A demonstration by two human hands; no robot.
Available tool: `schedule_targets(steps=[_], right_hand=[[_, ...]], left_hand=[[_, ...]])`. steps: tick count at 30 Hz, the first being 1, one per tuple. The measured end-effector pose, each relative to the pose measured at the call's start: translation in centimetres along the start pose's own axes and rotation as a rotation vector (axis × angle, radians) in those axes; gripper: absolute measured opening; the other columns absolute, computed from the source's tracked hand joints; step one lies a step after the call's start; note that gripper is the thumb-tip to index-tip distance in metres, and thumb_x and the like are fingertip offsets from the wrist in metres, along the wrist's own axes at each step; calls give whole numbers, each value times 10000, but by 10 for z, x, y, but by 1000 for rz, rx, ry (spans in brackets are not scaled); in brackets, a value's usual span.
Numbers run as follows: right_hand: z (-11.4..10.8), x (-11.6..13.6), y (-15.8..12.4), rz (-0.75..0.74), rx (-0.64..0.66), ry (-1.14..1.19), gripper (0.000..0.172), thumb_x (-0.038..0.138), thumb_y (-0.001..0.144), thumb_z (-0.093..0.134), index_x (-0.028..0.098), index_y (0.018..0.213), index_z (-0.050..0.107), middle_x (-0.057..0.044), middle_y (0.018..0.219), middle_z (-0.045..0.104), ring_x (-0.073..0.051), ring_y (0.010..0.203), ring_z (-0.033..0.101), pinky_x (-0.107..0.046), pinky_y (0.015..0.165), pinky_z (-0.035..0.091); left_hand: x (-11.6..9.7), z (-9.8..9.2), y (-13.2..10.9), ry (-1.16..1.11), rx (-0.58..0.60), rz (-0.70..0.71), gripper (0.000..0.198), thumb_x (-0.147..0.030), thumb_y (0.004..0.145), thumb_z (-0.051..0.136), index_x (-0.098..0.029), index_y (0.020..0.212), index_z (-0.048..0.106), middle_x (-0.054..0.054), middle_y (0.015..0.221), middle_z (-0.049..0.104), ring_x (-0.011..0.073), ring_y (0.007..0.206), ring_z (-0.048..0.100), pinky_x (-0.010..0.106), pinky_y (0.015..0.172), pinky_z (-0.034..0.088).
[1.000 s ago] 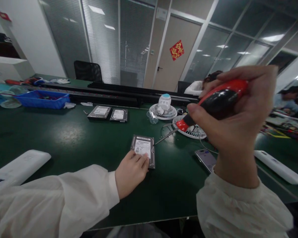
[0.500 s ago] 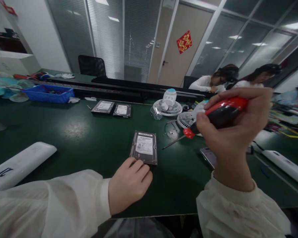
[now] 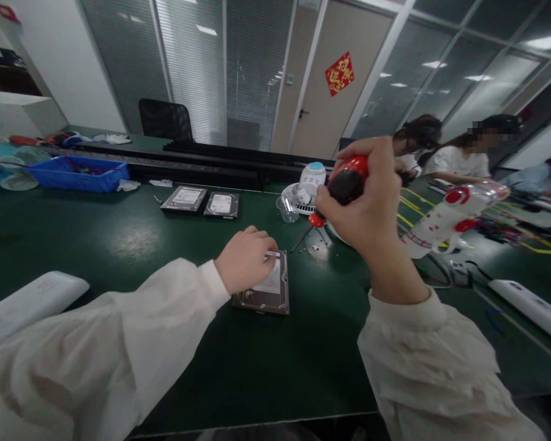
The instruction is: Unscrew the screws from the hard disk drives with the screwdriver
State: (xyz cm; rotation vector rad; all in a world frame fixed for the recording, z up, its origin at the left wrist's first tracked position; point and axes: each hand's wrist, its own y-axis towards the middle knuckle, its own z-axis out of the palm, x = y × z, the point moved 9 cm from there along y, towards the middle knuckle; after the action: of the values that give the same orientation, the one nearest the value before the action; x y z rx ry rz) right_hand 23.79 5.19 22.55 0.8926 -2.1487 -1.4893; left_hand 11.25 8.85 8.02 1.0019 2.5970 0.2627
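Observation:
A hard drive [image 3: 275,294] lies label up on the green table in front of me. My left hand [image 3: 247,260] is closed over its far left part, fingers bent together at the far edge and covering some of the label. My right hand [image 3: 367,202] is raised to the right, wrapped around a red and black screwdriver [image 3: 348,182]. The screwdriver's shaft slants down to the left, its tip beyond the drive's far right corner and apart from it. Small loose screws [image 3: 316,248] lie near that tip.
Farther back are two more hard drives [image 3: 183,199], a blue bin [image 3: 76,173] and a white fan [image 3: 312,180] beside a clear cup [image 3: 288,210]. A white and red bottle-shaped thing [image 3: 441,220] is at right. White oblong devices [image 3: 41,300] flank me. Co-workers sit at far right.
My left hand has moved from the drive's near edge to its far left part. My right hand has shifted left with the screwdriver. The red and white bottle-shaped thing has appeared at right.

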Motion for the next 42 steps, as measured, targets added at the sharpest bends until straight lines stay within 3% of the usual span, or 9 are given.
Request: schedule_targets(steps=[4, 6, 9, 14, 24, 42], right_hand=[[23, -22, -18, 64, 4, -8, 446, 113, 692, 656, 273, 1066, 474, -6, 934, 591, -171, 768, 578, -378, 722, 536], [26, -32, -23, 122, 16, -20, 448, 119, 696, 655, 279, 1069, 466, -8, 928, 586, -179, 763, 572, -393, 729, 529], [22, -41, -23, 174, 26, -47, 439, 123, 696, 662, 283, 1050, 458, -10, 921, 586, -188, 761, 572, -410, 734, 525], [13, -37, -19, 182, -12, 7, 421, 114, 679, 666, 272, 1013, 465, 4, 894, 567, -161, 729, 558, -385, 710, 508], [20, 3, -18, 109, 1, 156, 401, 139, 683, 658, 276, 1024, 496, 8, 888, 561, -152, 717, 560, -351, 677, 495], [33, 9, -23, 42, 43, 129, 463, 129, 641, 678, 275, 1039, 492, -3, 920, 581, -159, 719, 561, -354, 658, 505]], left_hand=[[36, 25, 43, -130, 147, -153, 351, -311, 916, 591, -188, 1211, 736, 90, 1272, 739, 330, 1269, 592, 477, 1056, 458], [43, 40, 53, -193, 257, -160, 341, -363, 913, 622, -224, 1196, 750, 63, 1249, 755, 318, 1252, 622, 489, 1095, 428], [45, 59, 56, -370, 400, -132, 318, -382, 882, 687, -235, 1148, 777, 41, 1156, 786, 262, 1131, 695, 406, 1044, 479], [50, 69, 42, -621, 479, -159, 358, -351, 828, 757, -180, 1141, 783, 67, 1082, 789, 225, 999, 726, 327, 889, 551], [38, 60, -6, -709, 458, -33, 409, -376, 847, 742, -174, 1202, 748, 93, 1152, 760, 212, 976, 719, 341, 859, 562], [35, 58, -6, -734, 442, -32, 335, -314, 855, 713, -142, 1139, 756, 95, 1107, 774, 187, 938, 728, 304, 828, 567]])
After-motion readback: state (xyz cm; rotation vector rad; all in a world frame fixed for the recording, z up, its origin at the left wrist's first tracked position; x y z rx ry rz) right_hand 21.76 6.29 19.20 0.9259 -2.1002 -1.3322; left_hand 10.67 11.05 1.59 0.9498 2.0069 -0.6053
